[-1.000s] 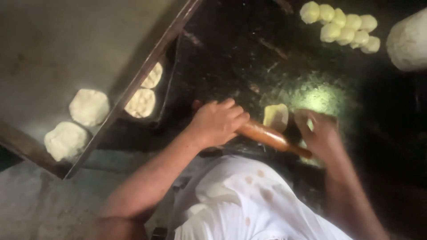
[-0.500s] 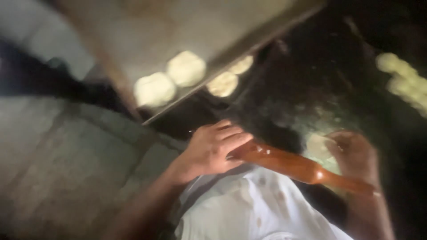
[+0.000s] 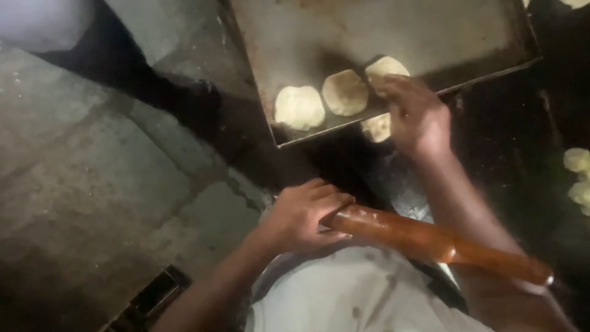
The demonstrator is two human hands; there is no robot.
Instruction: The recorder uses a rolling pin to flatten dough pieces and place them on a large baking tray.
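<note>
**A:** What did the head camera show, looking down?

**B:** A person in a pale, stained shirt (image 3: 344, 301) stood at a dark worktop (image 3: 491, 141). The left hand (image 3: 301, 215) was closed around one end of a reddish-brown wooden rolling pin (image 3: 430, 243). The fingers curled over the top of that end. The pin ran at a slant from that hand toward the lower right and crossed under the right forearm.

**A:** And the other hand?

**B:** The right hand (image 3: 415, 117) was stretched forward to the near edge of a flat metal tray (image 3: 369, 31). Its fingers were spread loosely, and the fingertips rested on a round, flattened disc of pale dough (image 3: 386, 66). I could not tell whether it gripped the disc or only pressed on it.

**A:** Where was the dough exactly?

**B:** 3 discs lay in a row along the tray's near edge. The one under the fingertips was furthest right. A 2nd disc (image 3: 345, 92) sat just beside it, and a 3rd disc (image 3: 299, 107) lay at the left end. A 4th pale piece (image 3: 376, 128) showed below the tray's rim, partly hidden by the right hand.

**A:** Anything else nearby?

**B:** A few small dough balls (image 3: 578, 175) sat at the far right edge of the worktop, well apart from both hands. A grey stone floor (image 3: 92, 184) filled the left side of the view.
</note>
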